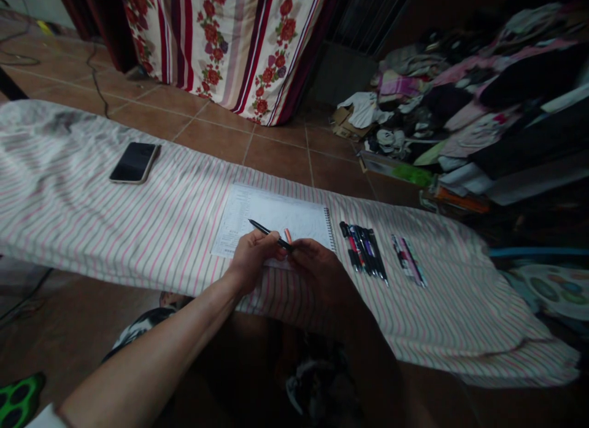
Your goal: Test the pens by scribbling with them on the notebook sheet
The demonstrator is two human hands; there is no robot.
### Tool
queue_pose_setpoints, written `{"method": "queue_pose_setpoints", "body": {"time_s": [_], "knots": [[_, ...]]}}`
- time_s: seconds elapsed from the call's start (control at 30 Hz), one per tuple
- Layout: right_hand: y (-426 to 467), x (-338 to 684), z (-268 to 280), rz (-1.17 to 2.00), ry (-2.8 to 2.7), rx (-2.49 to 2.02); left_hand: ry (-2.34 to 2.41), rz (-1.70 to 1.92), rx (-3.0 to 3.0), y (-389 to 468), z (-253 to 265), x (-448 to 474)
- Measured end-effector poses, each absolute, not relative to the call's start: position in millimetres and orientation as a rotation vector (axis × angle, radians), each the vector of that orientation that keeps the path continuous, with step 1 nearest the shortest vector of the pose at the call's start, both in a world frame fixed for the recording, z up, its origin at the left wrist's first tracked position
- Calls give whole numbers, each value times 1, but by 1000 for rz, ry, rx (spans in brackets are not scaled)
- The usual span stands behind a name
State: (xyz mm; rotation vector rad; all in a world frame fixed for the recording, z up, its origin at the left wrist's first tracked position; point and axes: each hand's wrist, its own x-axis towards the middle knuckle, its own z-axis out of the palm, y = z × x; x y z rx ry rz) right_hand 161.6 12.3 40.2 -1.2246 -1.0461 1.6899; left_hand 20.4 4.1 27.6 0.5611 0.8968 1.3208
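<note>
Both my hands hold one black pen (262, 228) above a spiral notebook (299, 210). My left hand (252, 256) pinches it near the middle, with its tip pointing away to the upper left. The fingers of my right hand (315, 259) close around its near end. A short copper-coloured piece (288, 235) shows just beyond my fingers; whether it is held or lies on the page, I cannot tell. Printed sheets (230, 228) show along the notebook's left side. Right of it lies a row of several pens (368, 250), mostly black.
A smaller group of pens (408, 261) lies farther right on the striped cloth (184, 213) covering the long surface. A phone (134, 163) rests at the left. Beyond are a floral curtain (221, 47), tiled floor and heaped clothes (437, 96).
</note>
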Motion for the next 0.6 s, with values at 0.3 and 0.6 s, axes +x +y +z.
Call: {"method": "queue_pose_setpoints", "body": {"time_s": [0.3,0.6], "knots": [[12,154,34,1602,-964,-1267,902,1363,556,8,22,18],[9,148,38,1729,-802,-1232,931,1380,622,7,24,17]]}}
